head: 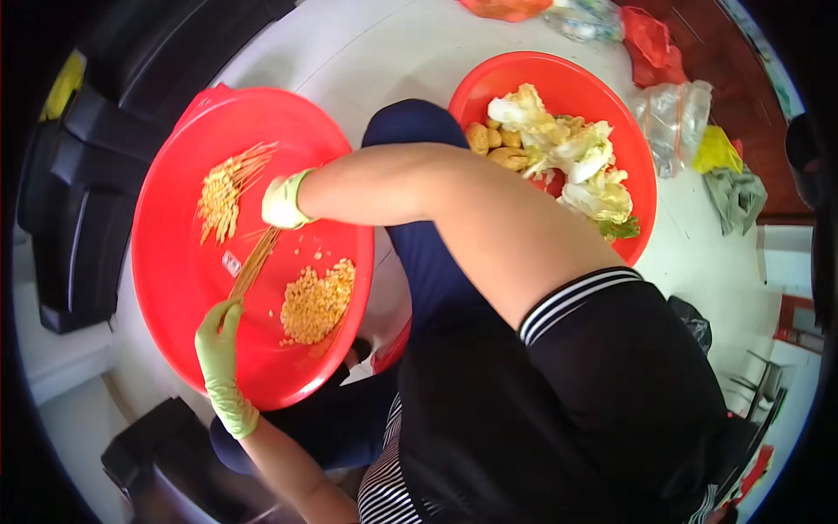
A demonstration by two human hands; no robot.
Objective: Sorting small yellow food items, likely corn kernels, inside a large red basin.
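Note:
A large red plastic basin (177, 288) lies before me, with both gloved hands over it. My left hand (219, 334), in a pale green glove, pinches the lower end of a bundle of thin wooden skewers (256, 262). At the bundle's upper end is my right hand (283, 202), gloved too and curled over the sticks; its fingertips are hidden. Beyond it rests a pile of skewers threaded with small yellow pieces (221, 196). Loose yellow kernels (317, 301), corn or beans, are heaped on the basin's near right side. A small white printed piece (231, 263) lies beside the bundle.
Past my knee (416, 121) a second red basin (645, 164) holds cabbage leaves (582, 157) and brown-yellow lumps (507, 157). Plastic bags (674, 124) and a grey-green cloth (734, 196) lie on the floor at right. Black furniture (85, 183) stands at left.

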